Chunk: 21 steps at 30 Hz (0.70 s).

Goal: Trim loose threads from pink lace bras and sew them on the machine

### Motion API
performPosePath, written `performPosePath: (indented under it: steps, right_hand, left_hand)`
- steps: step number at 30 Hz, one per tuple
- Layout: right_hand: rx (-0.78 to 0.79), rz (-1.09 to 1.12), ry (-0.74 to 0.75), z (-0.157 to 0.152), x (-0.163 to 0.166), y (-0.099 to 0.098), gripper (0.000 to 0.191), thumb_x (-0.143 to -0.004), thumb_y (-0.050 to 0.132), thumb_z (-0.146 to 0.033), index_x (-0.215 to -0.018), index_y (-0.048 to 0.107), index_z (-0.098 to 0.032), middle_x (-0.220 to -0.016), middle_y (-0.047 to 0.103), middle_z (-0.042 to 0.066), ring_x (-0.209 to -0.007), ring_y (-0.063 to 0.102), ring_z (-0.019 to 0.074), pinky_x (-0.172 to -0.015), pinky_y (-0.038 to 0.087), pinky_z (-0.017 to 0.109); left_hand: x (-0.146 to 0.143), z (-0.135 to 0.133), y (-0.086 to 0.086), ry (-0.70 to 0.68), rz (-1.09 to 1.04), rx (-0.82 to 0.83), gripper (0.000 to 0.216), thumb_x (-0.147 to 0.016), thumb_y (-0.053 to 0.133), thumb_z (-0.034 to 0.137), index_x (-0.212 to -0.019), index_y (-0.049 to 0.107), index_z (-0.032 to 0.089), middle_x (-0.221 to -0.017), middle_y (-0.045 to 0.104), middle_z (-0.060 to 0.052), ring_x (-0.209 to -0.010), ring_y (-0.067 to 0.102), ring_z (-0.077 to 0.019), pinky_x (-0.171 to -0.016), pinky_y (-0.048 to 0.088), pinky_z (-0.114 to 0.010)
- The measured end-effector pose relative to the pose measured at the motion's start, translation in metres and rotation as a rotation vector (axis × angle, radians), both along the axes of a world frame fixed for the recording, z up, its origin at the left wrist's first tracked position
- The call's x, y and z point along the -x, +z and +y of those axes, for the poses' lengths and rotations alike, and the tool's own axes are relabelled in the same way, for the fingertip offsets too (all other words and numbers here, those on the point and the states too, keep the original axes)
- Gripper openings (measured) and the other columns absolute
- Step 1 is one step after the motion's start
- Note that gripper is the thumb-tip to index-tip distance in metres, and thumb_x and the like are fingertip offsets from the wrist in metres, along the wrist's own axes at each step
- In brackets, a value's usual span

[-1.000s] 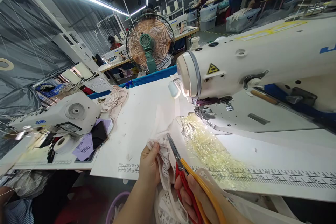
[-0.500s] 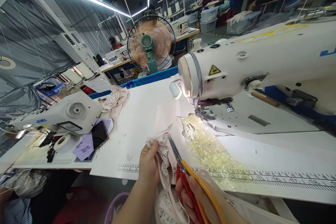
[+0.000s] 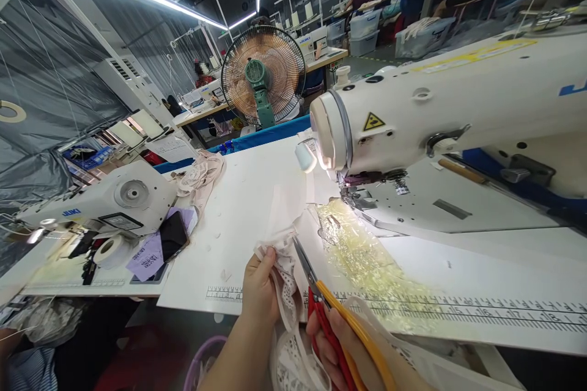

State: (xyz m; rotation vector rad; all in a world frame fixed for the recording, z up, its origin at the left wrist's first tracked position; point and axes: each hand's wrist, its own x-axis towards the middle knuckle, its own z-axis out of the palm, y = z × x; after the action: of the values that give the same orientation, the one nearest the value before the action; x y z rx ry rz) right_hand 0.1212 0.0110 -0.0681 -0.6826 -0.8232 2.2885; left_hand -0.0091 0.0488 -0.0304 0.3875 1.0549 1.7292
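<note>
My left hand (image 3: 259,290) pinches a strip of white lace trim (image 3: 288,284) at the near edge of the white table (image 3: 238,220). More of the lace hangs down below the table edge. My right hand (image 3: 342,345) grips scissors (image 3: 321,299) with red and orange handles. Their blades point up and away, beside the lace just right of my left fingers. A patch of shiny yellowish transparent film (image 3: 367,263) lies on the table right of the blades.
A white sewing machine (image 3: 440,110) fills the right side, its needle area (image 3: 355,192) lit. A second machine (image 3: 105,198), a tape roll (image 3: 110,250), a dark phone (image 3: 170,235) and purple paper lie at left. A fan (image 3: 263,73) stands behind. A purple basket (image 3: 206,357) sits below.
Almost nothing has changed: the view shifts slightly, while both hands, the lace and the scissors keep their places.
</note>
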Motion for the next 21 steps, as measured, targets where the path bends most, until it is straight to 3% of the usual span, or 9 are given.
performPosePath:
  steps: [21]
  right_hand:
    - [-0.008,0.033,-0.015,0.0012,-0.0012,0.0039,0.053,-0.072,0.049,-0.071,-0.077,0.051,-0.018,-0.051,0.042,-0.008,-0.033,0.034,0.0022,-0.034,0.025,0.017]
  left_hand:
    - [-0.0023,-0.0035,0.0005,-0.048,0.009,-0.036,0.024,-0.060,0.078,0.025,-0.081,0.069,0.017,-0.088,0.072,-0.007,-0.099,0.063,-0.0284,-0.087,0.050,-0.038]
